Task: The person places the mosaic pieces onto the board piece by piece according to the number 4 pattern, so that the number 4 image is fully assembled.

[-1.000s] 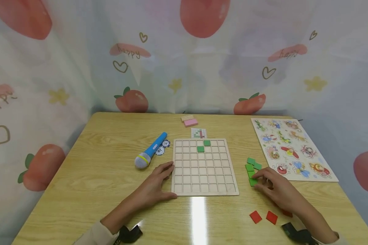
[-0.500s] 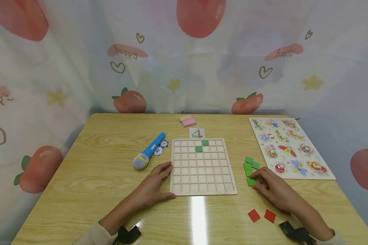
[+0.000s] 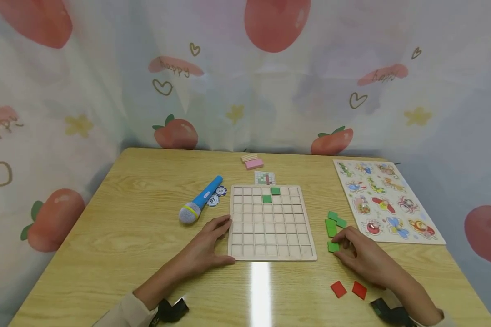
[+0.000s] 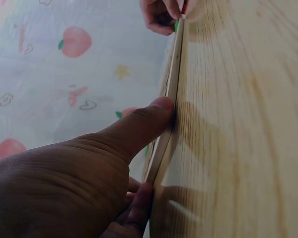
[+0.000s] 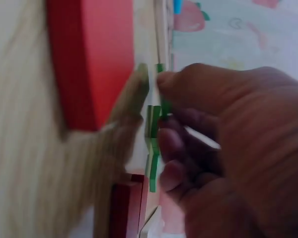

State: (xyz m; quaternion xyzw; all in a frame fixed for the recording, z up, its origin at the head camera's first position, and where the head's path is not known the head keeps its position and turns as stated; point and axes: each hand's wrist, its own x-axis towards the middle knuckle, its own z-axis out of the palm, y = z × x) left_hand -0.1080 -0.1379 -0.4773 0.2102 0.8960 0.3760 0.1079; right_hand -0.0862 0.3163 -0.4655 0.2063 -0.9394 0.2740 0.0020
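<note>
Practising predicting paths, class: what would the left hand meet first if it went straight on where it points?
The left edge of the wooden grid board; the left hand seems to be touching it there.

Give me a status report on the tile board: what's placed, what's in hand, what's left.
Done: two green tiles sit in the grid board. In hand: the right hand pinches another green tile; the left hand touches the board's edge. Apparently left: most cells are bare, loose green tiles and red tiles lie off the board, and the printed card shows red squares the board lacks.
</note>
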